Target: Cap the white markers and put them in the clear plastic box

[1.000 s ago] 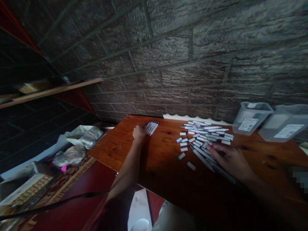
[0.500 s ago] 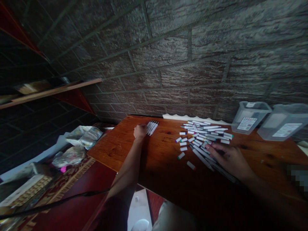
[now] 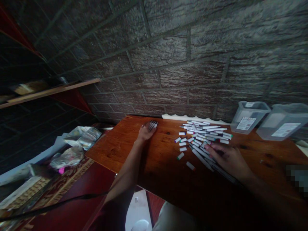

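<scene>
Head view: 2 clear plastic bins [image 3: 245, 124], contents unclear, stand near a white marker pile [image 3: 211, 127] on the brown wooden table [image 3: 115, 141]. Half-open left hand [image 3: 144, 132] touches a white marker row [image 3: 153, 125], half-curled right hand [image 3: 230, 158] the pile; both grips are unclear.

Marker row [image 3: 153, 125] partly out of sight behind the left hand [image 3: 145, 132]

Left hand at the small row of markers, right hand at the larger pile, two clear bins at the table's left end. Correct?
No: the head view shows the clear bins at the right end of the table. The left hand is at the small row of markers, the right hand at the larger pile.
</scene>
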{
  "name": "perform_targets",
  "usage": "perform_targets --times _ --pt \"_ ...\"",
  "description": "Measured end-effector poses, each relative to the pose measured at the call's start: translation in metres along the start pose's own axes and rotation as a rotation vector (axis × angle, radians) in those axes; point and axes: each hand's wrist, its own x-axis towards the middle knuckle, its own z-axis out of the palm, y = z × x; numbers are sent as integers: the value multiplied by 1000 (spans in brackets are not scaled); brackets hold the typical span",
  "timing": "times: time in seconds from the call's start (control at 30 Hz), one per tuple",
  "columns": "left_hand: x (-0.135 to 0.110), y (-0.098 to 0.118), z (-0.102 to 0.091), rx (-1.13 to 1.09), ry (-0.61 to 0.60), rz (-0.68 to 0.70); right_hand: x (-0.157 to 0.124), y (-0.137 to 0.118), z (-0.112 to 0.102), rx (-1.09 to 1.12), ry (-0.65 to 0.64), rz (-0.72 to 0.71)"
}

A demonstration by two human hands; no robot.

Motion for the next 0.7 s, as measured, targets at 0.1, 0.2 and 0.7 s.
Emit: perform_targets --times 0.1,0.2,0.7 --pt "-2 3 4 75 -8 -21 -1 -1 -1 -2 1 8" --pt "-4 7 7 172 -1 -54 -1 -1 -1 0 1 10" --pt "-8 10 11 255 12 -47 -1 -1 0 0 4 25"
